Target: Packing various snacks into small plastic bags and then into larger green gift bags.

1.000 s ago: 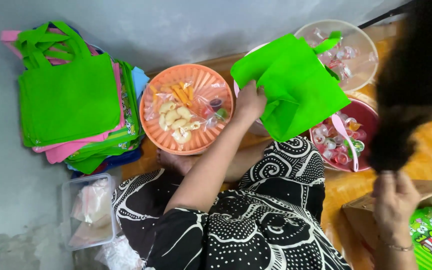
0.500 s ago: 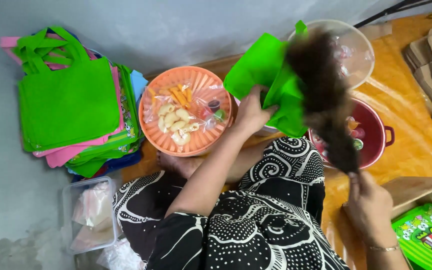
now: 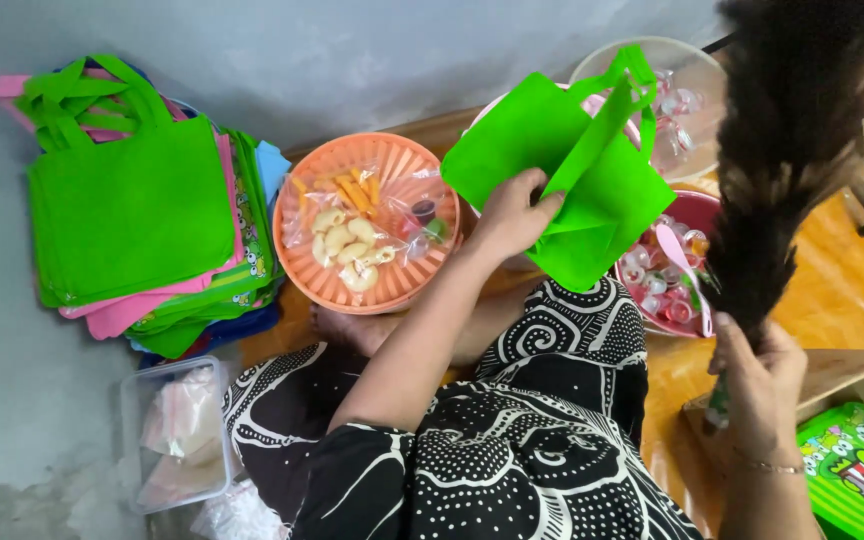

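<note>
Green tote bag (image 3: 562, 170) up in the middle of the scene, held above the bowls, handles flopping over toward the far right. The left hand (image 3: 512, 215) has it pinched at the near edge, fingers curled tight on the fabric, thumb on top. Over on the right, the right hand (image 3: 757, 385) is wrapped closed around the handle of a dark feather duster (image 3: 787, 150), whose bushy head stands up across the far right corner. Under the bag, an orange basket (image 3: 302, 275) sits left of centre, loaded with small wrapped snacks (image 3: 362, 240). To the right, a dark red bowl (image 3: 632, 290) of little jelly cups, partly hidden by the bag and the duster, and farther off a clear plastic bowl (image 3: 692, 80) with more of them. Far left, a stack of tote bags (image 3: 132, 210), green on top, pink and blue below. Near left, a clear lidded box (image 3: 177, 435) on the grey floor. A green printed box (image 3: 862, 470) peeks in at the near right.
</note>
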